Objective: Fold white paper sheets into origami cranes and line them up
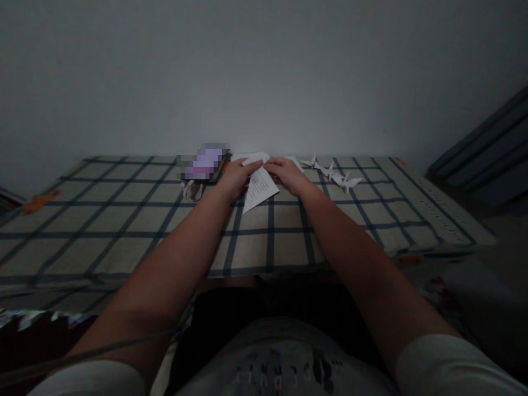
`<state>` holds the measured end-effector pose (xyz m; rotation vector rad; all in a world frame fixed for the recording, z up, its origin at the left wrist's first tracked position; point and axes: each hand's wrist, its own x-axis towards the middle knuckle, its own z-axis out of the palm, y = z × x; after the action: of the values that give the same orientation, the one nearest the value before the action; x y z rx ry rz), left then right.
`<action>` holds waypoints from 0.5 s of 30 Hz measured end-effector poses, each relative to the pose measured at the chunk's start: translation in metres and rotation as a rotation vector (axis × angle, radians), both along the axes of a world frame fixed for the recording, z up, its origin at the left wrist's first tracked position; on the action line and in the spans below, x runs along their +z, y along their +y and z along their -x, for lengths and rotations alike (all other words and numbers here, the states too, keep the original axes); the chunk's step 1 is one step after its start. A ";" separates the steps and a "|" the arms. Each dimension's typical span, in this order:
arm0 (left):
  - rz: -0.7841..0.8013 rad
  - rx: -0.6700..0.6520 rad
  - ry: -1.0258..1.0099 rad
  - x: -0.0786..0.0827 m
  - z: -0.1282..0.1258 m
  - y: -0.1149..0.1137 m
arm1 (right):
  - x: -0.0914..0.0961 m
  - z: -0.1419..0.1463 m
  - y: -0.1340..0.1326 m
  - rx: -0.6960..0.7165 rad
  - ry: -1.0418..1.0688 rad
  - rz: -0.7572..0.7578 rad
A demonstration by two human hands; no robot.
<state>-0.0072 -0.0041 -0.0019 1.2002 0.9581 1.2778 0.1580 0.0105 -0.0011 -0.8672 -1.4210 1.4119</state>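
Note:
A white printed sheet of paper, partly folded to a point, is held between my two hands above the table. My left hand pinches its upper left side, thumb on top. From the other side, the fingers of my right hand close on the upper edge near the middle. More white paper lies behind my hands, partly hidden by them. To the right of my right hand, several folded white paper cranes stand in a slanting row.
A phone with a blurred, lit screen rests left of my hands, a looped strap beside it. The checked tablecloth covers the table, which meets a plain wall at the back. Dark folded fabric hangs at the right.

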 end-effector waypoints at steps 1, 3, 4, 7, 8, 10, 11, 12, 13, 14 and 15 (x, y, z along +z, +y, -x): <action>-0.001 -0.005 0.000 -0.001 0.000 0.001 | 0.000 0.000 0.000 0.001 -0.002 0.000; -0.005 -0.017 0.005 -0.002 0.000 0.002 | 0.000 0.000 0.000 0.008 -0.003 -0.004; -0.010 -0.026 0.006 -0.003 0.000 0.002 | 0.000 0.000 -0.001 0.012 -0.004 -0.007; -0.034 -0.028 0.001 -0.006 -0.002 0.003 | 0.001 0.000 -0.003 0.019 -0.016 0.001; -0.044 -0.013 0.001 -0.007 -0.002 0.004 | 0.002 0.000 -0.003 0.017 -0.024 0.008; -0.066 0.028 0.004 -0.009 -0.003 0.005 | 0.001 0.000 -0.003 0.010 -0.040 0.009; -0.076 0.053 0.000 -0.009 -0.004 0.006 | 0.000 0.000 -0.002 0.008 -0.051 -0.003; -0.085 0.080 -0.015 -0.009 -0.004 0.006 | -0.001 -0.001 -0.001 0.007 -0.065 -0.025; -0.094 0.110 -0.038 -0.009 -0.003 0.007 | -0.001 -0.001 0.000 0.007 -0.084 -0.052; -0.101 0.142 -0.066 -0.008 -0.003 0.008 | -0.002 -0.001 0.001 0.007 -0.105 -0.079; -0.106 0.177 -0.093 -0.008 -0.002 0.009 | -0.002 -0.001 0.001 0.006 -0.125 -0.099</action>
<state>-0.0050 0.0052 -0.0095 1.1456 0.9542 1.5284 0.1588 0.0112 -0.0032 -0.9010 -1.5752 1.2995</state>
